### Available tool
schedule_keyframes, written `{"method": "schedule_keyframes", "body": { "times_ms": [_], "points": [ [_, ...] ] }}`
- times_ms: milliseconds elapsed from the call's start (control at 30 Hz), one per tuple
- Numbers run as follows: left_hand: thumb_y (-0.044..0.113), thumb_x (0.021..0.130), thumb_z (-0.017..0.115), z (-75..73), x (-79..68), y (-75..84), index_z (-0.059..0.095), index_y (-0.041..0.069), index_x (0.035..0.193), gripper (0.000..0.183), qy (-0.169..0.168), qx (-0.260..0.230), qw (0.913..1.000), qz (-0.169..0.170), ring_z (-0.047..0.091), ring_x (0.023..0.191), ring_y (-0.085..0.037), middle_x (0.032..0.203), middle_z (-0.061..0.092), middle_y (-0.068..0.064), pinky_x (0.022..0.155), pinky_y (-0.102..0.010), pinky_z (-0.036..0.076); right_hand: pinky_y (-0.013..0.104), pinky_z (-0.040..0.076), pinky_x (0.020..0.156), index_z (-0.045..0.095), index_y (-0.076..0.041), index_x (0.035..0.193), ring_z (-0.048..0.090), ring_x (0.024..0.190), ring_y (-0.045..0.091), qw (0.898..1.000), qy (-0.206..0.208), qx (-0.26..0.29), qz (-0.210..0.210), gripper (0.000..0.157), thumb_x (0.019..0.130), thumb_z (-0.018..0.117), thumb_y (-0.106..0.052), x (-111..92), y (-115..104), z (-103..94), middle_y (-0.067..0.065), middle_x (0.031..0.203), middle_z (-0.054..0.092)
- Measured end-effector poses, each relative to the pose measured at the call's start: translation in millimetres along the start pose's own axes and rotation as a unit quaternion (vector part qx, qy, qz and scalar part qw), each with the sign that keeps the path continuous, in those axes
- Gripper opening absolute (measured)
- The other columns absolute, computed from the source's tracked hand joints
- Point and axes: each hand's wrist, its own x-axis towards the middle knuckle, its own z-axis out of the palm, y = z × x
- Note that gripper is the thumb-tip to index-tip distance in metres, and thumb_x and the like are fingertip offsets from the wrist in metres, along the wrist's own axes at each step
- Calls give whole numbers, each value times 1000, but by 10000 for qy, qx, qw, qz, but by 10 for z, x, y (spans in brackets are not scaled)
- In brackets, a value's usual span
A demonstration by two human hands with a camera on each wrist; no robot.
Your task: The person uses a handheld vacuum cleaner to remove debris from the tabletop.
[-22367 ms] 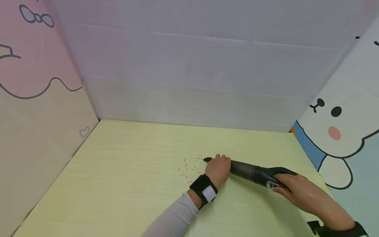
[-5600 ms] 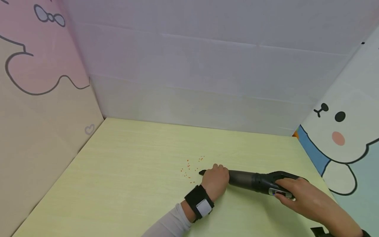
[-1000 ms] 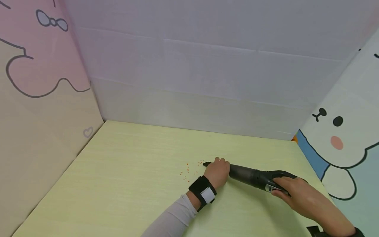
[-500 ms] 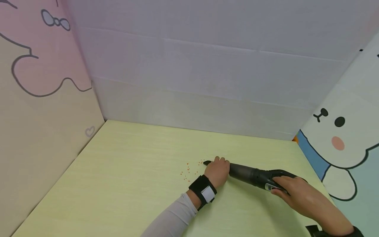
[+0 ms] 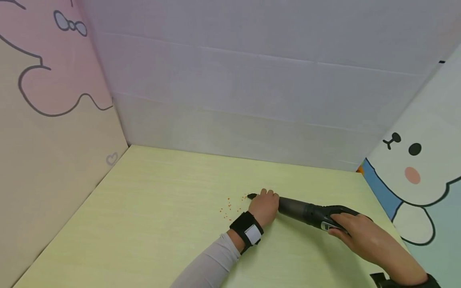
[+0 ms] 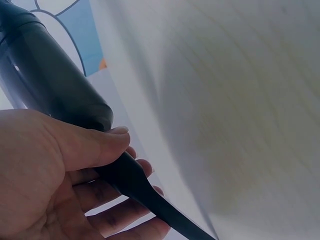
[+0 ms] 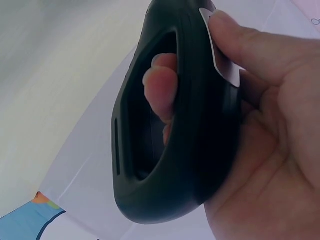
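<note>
Unmoved — both hands (image 5: 264,207) clasp vacuum (image 5: 309,213).

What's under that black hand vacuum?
Under the hand vacuum only the yellow-green table shows. Orange crumbs lie beyond its nozzle; the left hand hides whatever lies below the nozzle.

The pale green bench (image 5: 144,224) is carrying scattered orange crumbs (image 5: 230,206) and a black vacuum (image 5: 306,212).

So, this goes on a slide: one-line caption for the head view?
Two hands steer a handheld vacuum toward orange crumbs on a pale green table.
</note>
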Motion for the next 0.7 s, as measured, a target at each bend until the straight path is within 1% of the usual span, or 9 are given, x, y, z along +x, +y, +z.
{"method": "schedule_keyframes", "body": {
  "times_ms": [300, 433, 700],
  "points": [
    [25, 90, 57, 9, 15, 9, 64, 12, 103, 19, -82, -134, 9998, -88, 54, 83, -17, 90, 60, -1, 68, -27, 52, 33, 47, 60, 63, -6, 105, 57, 72, 9, 10000, 16, 2, -35, 33, 85, 63, -33, 8, 12, 19, -6, 87, 61],
    [24, 90, 57, 17, 19, 7, 64, 12, 101, 18, 9, -100, 9999, -90, 54, 82, -16, 89, 60, 0, 66, -26, 51, 33, 47, 60, 63, -7, 104, 55, 71, 8, 10000, 54, -28, -48, 31, 85, 64, -31, 10, 3, 19, -7, 85, 60],
    [25, 89, 58, -2, 16, 6, 64, 11, 101, 19, 111, -119, 9998, -65, 53, 80, -16, 88, 60, 0, 66, -25, 51, 37, 48, 63, 63, -5, 104, 58, 73, 12, 9996, 227, -125, -127, 33, 83, 65, -30, 10, 9, 0, -4, 87, 62]
  ]
}}
